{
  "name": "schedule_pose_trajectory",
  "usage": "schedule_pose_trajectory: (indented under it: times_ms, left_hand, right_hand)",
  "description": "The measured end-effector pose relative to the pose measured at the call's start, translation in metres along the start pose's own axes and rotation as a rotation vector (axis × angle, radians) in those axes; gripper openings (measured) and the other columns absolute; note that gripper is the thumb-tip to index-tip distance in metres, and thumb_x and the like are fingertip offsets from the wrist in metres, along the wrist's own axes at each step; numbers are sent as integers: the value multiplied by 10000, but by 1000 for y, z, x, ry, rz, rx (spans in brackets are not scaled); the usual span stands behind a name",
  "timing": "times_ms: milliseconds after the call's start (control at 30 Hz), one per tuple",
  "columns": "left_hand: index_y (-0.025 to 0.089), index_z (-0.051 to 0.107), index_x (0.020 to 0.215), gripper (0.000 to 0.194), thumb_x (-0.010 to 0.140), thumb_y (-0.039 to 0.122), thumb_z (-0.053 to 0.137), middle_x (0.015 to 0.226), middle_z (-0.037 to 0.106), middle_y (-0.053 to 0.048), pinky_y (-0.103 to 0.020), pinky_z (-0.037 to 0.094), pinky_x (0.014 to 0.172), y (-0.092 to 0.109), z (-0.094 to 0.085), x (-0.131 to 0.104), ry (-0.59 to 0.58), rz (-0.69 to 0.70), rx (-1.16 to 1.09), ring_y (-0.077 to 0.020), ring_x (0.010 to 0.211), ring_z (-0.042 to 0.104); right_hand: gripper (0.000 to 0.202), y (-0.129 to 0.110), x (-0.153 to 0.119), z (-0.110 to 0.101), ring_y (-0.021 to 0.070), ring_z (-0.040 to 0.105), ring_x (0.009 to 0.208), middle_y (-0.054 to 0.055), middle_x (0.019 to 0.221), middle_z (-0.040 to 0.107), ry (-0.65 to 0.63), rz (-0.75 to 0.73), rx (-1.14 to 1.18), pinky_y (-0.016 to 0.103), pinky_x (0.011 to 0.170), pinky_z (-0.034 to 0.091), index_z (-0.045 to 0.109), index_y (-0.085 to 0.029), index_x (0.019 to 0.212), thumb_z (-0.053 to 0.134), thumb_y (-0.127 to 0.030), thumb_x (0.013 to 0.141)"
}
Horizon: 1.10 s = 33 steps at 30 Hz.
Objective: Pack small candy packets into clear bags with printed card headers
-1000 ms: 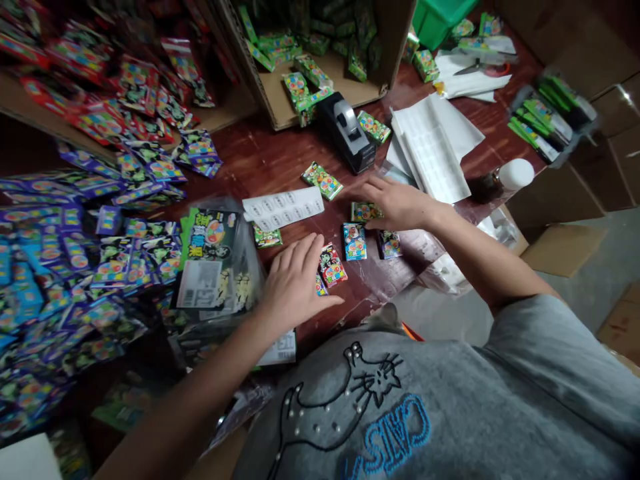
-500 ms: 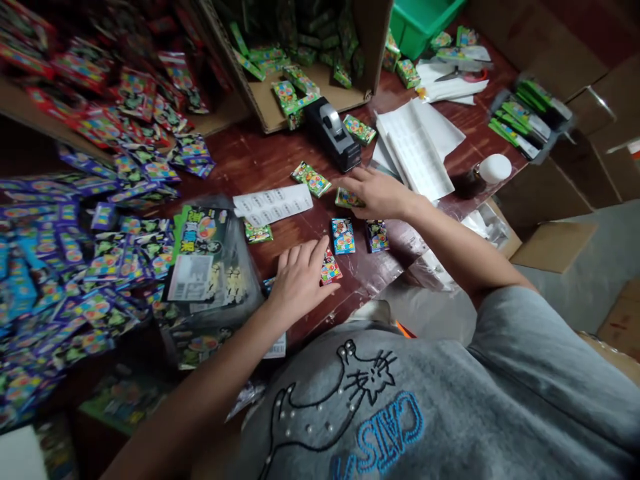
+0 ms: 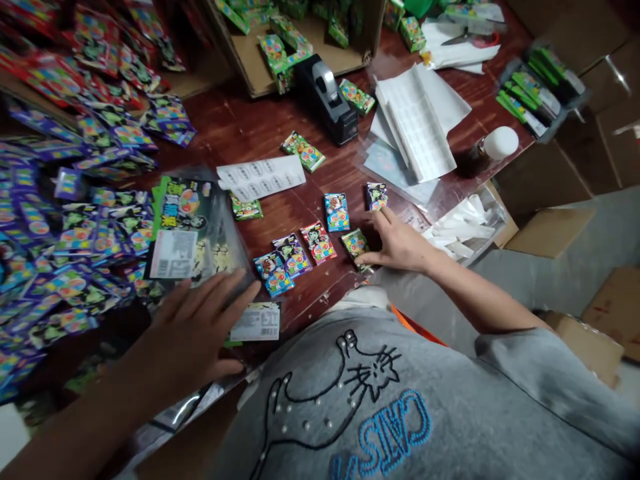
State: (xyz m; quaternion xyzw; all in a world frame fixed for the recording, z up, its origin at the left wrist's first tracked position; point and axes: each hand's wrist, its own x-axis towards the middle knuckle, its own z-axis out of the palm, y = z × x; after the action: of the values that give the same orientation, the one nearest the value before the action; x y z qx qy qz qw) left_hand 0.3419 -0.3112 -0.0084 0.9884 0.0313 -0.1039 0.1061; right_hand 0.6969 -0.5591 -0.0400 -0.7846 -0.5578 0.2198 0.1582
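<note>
Since the last frame, the left hand (image 3: 200, 320), spread and empty, has swung off the red box (image 3: 319, 243) to over the plastic bag (image 3: 183, 200), uncovering a purple box (image 3: 293, 255), while the right hand (image 3: 403, 243), half-curled, has its thumb at the green box (image 3: 354, 244) near the table (image 3: 314, 288) edge, any grip unclear with its fingers partly hidden.
</note>
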Motion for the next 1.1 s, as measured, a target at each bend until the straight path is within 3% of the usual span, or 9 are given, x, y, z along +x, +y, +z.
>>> schedule_pose_trajectory:
  times_ms: [100, 233, 333, 433, 567, 733, 833, 1000, 1100]
  left_hand:
    - [485, 80, 1745, 955, 949, 269, 561, 1773, 407, -55, -712, 241, 1317, 3, 15, -12, 11, 43, -60, -410, 1578, 464]
    - [435, 220, 1742, 827, 997, 202, 494, 1561, 655, -87, -650, 332, 1277, 16, 28, -8, 29, 71, -43, -375, 1436, 618]
    - [273, 488, 1642, 669, 979, 196, 531, 1481, 695, -159, -616, 428, 1181, 30, 30, -7, 16, 21, 16, -396, 1338, 668]
    - [177, 577, 1569, 603, 971, 258, 593, 1475, 683, -213, -580, 501, 1067, 42, 34, -14, -16, -46, 37, -420, 1296, 675]
    - [194, 558, 1584, 620, 972, 281, 608, 1507, 666, -200, -558, 520, 1044, 48, 43, -24, -43, -114, 23, -404, 1300, 674]
    - [186, 532, 1597, 647, 966, 306, 612, 1505, 662, -210, -559, 529, 1038, 45, 43, -28, -27, -129, -8, -410, 1300, 668]
    - [208, 495, 1625, 681, 963, 334, 589, 1489, 669, -201, -558, 549, 1008, 47, 40, -34, 1, -178, -52, -418, 1270, 673]
    - [175, 456, 1652, 779, 987, 573, 542, 1466, 666, -231, -544, 538, 1014, 60, 52, -48, 108, -355, -64, -429, 1270, 652]
    - [150, 469, 1650, 813, 1010, 651, 478, 1493, 642, -235, -521, 516, 1012, 70, 68, -53, 104, -451, -85, -415, 1262, 643]
  right_hand:
    - [890, 13, -3, -12, 410, 537, 1385, 224, 1556, 537, -111, -301, -57, 608, 1160, 482, 439, -172, 1585, 849, -528, 880]
    - [783, 11, 3, -10, 395, 542, 1352, 215, 1529, 561, -166, -350, -143, 588, 1125, 488, 464, -162, 1574, 796, -384, 900]
    - [819, 4, 11, 1, 403, 619, 1220, 216, 1351, 635, -72, -210, -197, 559, 1055, 530, 559, -140, 1458, 849, -581, 831]
    - [855, -8, 12, 9, 419, 703, 1079, 258, 1260, 686, 73, 120, -277, 527, 925, 570, 607, -115, 1360, 715, -810, 874]
    - [848, -21, 1, 3, 410, 759, 900, 262, 1011, 777, -25, 380, -348, 501, 799, 570, 593, -58, 1408, 460, -805, 1028]
    - [676, -4, -10, -21, 399, 637, 1276, 185, 1576, 611, -225, -354, -321, 563, 1032, 547, 499, -237, 1620, 687, -476, 1017]
    - [644, 12, -5, -22, 346, 596, 1330, 136, 1687, 488, -305, -520, -290, 522, 1064, 553, 491, -281, 1640, 632, -258, 1012]
    - [709, 12, 12, -7, 358, 691, 1098, 226, 1308, 674, -169, -232, -357, 465, 861, 588, 616, -101, 1470, 620, -655, 1028]
    - [967, -6, 28, 4, 406, 673, 1076, 236, 1159, 705, 27, -222, -412, 531, 924, 554, 702, -80, 1245, 490, -957, 899]
